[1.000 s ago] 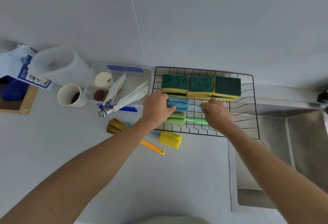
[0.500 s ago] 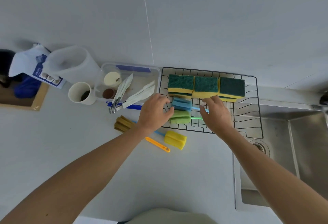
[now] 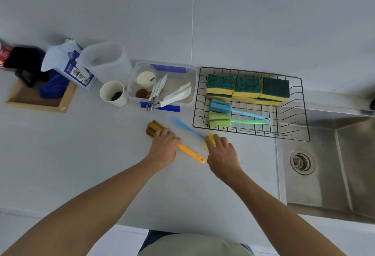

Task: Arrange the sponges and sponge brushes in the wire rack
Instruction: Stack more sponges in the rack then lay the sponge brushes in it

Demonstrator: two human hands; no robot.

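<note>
Reaching down at the counter's middle, just off the wire rack's (image 3: 302, 101) front-left corner: left hand (image 3: 163, 148) closing over the brown brush (image 3: 153, 127), orange handle trailing; right hand (image 3: 221, 151) cupping the yellow brush (image 3: 210, 141), blue handle slanting away. Firm grips? Cannot tell. Half a second ago, both hands inside the rack, settling the blue brush (image 3: 220, 106) and green brush (image 3: 219, 119) below the sponges (image 3: 247, 87); now withdrawn to the last two.
</note>
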